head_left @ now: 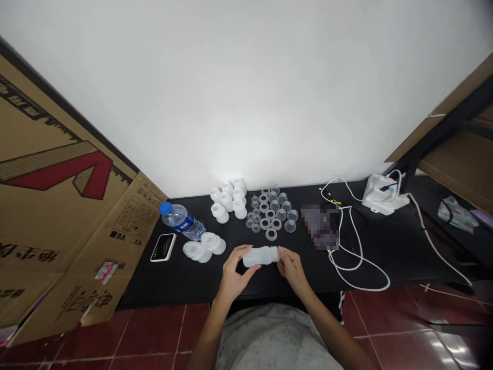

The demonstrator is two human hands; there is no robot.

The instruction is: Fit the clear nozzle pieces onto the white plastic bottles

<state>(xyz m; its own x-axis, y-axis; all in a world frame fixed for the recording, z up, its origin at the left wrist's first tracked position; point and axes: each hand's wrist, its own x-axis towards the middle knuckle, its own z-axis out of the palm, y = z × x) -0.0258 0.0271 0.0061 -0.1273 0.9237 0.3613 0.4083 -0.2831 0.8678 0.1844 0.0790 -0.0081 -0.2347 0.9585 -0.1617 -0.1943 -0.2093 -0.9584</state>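
Note:
A translucent white baby bottle (258, 256) lies sideways between my hands, above the front of the black table. My left hand (233, 273) is wrapped around its base end, thumb below and fingers above. At the other end, my right hand (291, 268) pinches the neck or collar; its fingertips partly cover that end. Beyond the bottle are several pale screw rings (270, 235), clear dome caps (290, 226) and small clear nipples (256, 227). Several white bottles (220, 213) stand behind to the left. Two bottles with tops, one of them here (213, 243), are left of my left hand.
A blue-capped water bottle (184, 222) lies tilted at left, near a white-edged device (163, 247). Large cardboard boxes (69, 231) border the left side. A blurred-out phone-like item (320, 227), white cables (360, 246) and a white power strip (385, 194) occupy the right.

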